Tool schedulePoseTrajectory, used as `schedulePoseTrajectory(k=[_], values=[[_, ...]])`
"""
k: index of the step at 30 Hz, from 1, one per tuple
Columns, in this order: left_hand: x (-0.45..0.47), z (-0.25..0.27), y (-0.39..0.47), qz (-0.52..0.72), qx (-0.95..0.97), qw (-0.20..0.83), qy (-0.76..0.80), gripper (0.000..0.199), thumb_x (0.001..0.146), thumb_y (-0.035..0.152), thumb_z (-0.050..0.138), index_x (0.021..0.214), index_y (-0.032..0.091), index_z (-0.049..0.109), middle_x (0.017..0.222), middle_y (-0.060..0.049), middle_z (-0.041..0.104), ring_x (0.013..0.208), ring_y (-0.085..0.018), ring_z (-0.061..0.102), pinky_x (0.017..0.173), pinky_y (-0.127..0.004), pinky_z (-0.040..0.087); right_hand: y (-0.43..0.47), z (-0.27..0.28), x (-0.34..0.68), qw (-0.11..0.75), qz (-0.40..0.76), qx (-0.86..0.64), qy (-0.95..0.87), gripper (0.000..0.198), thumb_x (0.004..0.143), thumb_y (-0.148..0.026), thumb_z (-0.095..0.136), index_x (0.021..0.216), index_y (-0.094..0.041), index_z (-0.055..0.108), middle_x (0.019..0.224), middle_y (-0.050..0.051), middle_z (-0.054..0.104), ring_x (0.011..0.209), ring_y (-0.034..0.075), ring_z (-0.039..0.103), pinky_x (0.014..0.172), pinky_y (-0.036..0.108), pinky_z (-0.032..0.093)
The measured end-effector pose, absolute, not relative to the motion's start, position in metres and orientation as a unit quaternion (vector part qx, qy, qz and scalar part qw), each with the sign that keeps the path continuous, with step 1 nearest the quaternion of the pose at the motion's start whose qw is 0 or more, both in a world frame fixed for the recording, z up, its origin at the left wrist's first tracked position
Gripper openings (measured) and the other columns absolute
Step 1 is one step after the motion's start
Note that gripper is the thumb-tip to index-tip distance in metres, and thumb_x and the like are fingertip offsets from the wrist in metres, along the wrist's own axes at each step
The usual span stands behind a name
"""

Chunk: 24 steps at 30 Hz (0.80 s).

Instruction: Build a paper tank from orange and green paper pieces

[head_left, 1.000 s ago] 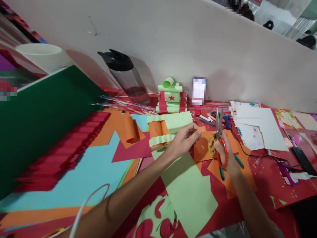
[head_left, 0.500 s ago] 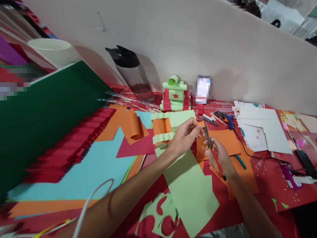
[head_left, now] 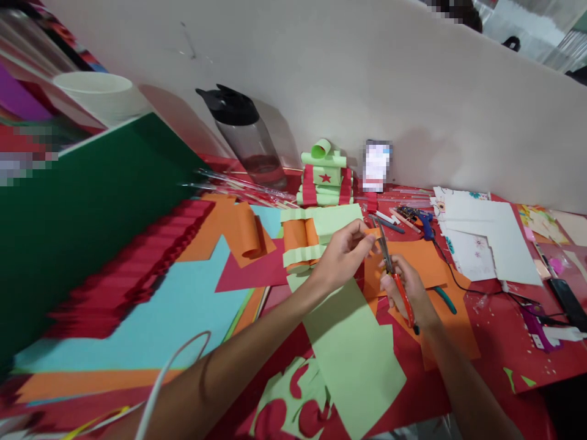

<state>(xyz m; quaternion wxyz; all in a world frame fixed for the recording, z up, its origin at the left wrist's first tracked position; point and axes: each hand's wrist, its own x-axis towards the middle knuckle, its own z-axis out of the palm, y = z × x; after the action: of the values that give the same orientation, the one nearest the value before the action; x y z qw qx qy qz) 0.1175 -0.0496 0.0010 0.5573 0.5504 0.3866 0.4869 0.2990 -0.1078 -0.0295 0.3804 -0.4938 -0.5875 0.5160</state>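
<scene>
Between the fingertips of my left hand (head_left: 345, 252) is a small piece of orange paper (head_left: 373, 233). My right hand (head_left: 406, 284) is closed round a pair of red-handled scissors (head_left: 400, 292), whose blades point up and touch or lie beside the orange piece; I cannot tell if they are cutting into it. Below my hands lies a sheet of light green paper (head_left: 355, 354). Orange sheets (head_left: 415, 260) spread under and beyond my right hand. Left of my left hand is a construction of orange rolls banded with green strips (head_left: 298, 238).
Behind stand a green and red paper model (head_left: 324, 174), a phone (head_left: 376, 166) and a dark-lidded bottle (head_left: 250, 137). A blue glue gun (head_left: 426, 225) with its cord lies to the right, near white card (head_left: 493, 229). Cut green scraps (head_left: 293, 391) lie in front; a green board (head_left: 101, 208) leans left.
Almost nothing differs. The scissors and my right hand have shifted very slightly at the orange piece, and my left hand stays nearly still.
</scene>
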Motion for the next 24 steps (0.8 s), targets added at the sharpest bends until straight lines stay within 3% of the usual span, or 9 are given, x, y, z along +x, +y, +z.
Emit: schedulePoseTrajectory(k=[12, 24], values=[[0.118, 0.002, -0.051, 0.49, 0.547, 0.558, 0.386, 0.031, 0.09, 0.045, 0.065, 0.078, 0.022, 0.049, 0.071, 0.002, 0.064, 0.068, -0.014, 0.062, 0.066, -0.027, 0.048, -0.108, -0.02, 0.295, 0.377, 0.511, -0.5, -0.589, 0.029, 0.092, -0.047, 0.071, 0.106, -0.024, 0.06, 0.085, -0.001, 0.062, 0.061, 0.01, 0.05, 0.055, 0.021, 0.045], [0.118, 0.003, -0.051, 0.49, 0.556, 0.55, 0.385, 0.032, 0.09, 0.046, 0.065, 0.078, 0.022, 0.049, 0.07, 0.002, 0.063, 0.067, -0.014, 0.062, 0.066, -0.027, 0.049, -0.108, -0.03, 0.299, 0.38, 0.506, -0.487, -0.602, 0.032, 0.097, -0.053, 0.063, 0.11, -0.025, 0.058, 0.079, -0.003, 0.059, 0.05, 0.008, 0.046, 0.046, 0.02, 0.039]])
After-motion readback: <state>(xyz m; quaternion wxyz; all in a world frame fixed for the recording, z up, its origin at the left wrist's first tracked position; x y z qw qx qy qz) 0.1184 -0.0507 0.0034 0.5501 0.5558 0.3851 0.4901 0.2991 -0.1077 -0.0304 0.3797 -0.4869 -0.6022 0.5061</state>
